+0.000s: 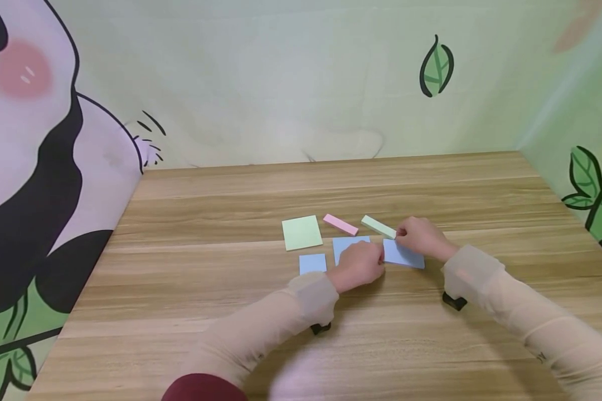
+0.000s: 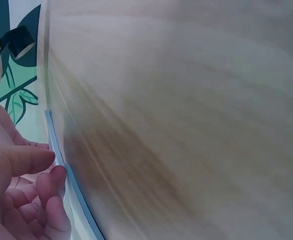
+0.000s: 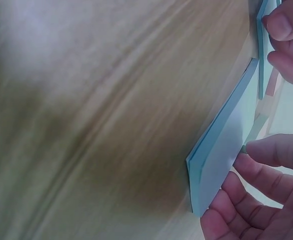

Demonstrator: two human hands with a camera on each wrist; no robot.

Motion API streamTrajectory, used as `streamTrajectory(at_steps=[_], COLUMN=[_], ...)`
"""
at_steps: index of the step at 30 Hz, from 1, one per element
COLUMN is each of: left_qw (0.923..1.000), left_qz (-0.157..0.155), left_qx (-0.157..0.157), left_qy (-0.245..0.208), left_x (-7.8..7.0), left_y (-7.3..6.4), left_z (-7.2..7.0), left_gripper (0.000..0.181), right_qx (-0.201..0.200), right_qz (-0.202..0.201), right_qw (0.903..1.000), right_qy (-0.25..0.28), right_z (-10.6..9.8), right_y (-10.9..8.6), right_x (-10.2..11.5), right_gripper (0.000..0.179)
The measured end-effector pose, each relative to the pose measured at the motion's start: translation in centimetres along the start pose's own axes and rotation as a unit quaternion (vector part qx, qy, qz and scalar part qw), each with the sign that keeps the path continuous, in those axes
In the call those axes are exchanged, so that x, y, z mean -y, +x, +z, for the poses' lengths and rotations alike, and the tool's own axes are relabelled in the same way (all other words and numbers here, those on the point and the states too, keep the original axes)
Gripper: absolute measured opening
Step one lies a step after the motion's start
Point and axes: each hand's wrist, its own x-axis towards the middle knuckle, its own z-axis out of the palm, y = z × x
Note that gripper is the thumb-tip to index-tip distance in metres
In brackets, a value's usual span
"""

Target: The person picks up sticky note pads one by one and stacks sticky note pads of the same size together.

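My right hand pinches the near end of a pale green strip-shaped sticky note pad. Its other fingers rest over a blue rectangular sticky note pad, which lies flat on the table. Loosely curled, my left hand lies over another blue sticky note pad and covers its near part. In the left wrist view the thumb and fingers sit by that pad's thin blue edge, with nothing seen between them. A smaller blue square pad lies left of this hand, partly hidden by the sleeve.
A pale green square pad and a pink strip-shaped pad lie farther back on the wooden table. A wall with a printed panda and leaves stands behind the table. Both wrists carry dark devices under the sleeves.
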Motion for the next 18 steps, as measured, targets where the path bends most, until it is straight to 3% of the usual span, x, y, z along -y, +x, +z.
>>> streamTrajectory(at_steps=[9, 18], left_qw=[0.9994, 0.9978], left_qz=[-0.017, -0.043], left_qx=[-0.006, -0.023], left_qy=[0.031, 0.045], left_x=[-0.4, -0.7], left_y=[0.7, 1.2], left_z=[0.2, 0.5], left_gripper=[0.016, 0.012], right_qx=[-0.003, -0.013], right_qz=[-0.001, -0.019], right_qw=[1.0, 0.9997], right_qy=[0.001, 0.007], right_z=[0.1, 0.2], right_y=[0.2, 0.2], right_x=[-0.2, -0.5], right_gripper=[0.013, 0.012])
